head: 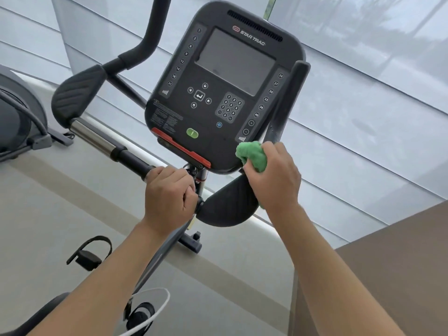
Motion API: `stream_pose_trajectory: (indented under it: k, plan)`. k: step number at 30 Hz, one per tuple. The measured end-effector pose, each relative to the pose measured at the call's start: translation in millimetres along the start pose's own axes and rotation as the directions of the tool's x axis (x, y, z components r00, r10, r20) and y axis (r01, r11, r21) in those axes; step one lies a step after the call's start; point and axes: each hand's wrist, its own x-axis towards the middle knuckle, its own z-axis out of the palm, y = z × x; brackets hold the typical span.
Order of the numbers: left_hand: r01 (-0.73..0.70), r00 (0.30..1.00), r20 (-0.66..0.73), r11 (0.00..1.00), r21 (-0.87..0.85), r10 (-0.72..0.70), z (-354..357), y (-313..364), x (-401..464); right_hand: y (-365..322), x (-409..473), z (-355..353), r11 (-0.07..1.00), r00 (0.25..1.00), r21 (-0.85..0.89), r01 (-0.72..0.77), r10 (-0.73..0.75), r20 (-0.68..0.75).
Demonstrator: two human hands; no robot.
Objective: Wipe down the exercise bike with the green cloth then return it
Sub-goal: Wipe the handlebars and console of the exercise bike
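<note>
The exercise bike's dark console (225, 86) fills the upper middle, with a grey screen, keypad and a green button. My left hand (169, 192) is wrapped around the black handlebar (131, 158) just below the console's lower left corner. My right hand (274, 175) holds a bunched green cloth (252, 155) pressed against the console's lower right corner, above the right elbow pad (228, 204). Part of the cloth is hidden under my fingers.
The left elbow pad (77, 93) and curved bar rise at the upper left. Another machine (17, 117) stands at the far left. A pedal with strap (89, 253) hangs below. A brown surface (388, 263) lies at the lower right, shaded windows behind.
</note>
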Motion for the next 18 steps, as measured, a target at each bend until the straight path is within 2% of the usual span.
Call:
stream_pose_trajectory:
  k: [4, 8, 10, 14, 18]
  plan:
    - [-0.008, 1.000, -0.018, 1.000, -0.001, 0.008, 1, 0, 0, -1, 4, -3, 0.999, 0.996, 0.034, 0.024, -0.027, 0.080]
    - [-0.033, 0.999, -0.035, 0.999, 0.005, 0.033, 0, 0, 0, -23, -45, -9, 0.966, 0.973, -0.125, 0.228, -0.221, 0.069]
    - [-0.059, 0.997, -0.040, 0.998, 0.001, 0.059, -1, -2, 1, -37, -79, -9, 0.956, 0.962, -0.124, 0.267, -0.257, 0.091]
    - [-0.082, 0.995, -0.072, 0.993, -0.085, 0.075, -3, -4, 0, -51, -133, -5, 0.971, 0.962, -0.025, 0.236, -0.230, 0.145]
    - [-0.101, 0.993, -0.071, 0.984, -0.148, 0.091, -5, -10, -2, -44, -132, -1, 0.972, 0.967, 0.001, 0.234, -0.233, 0.098]
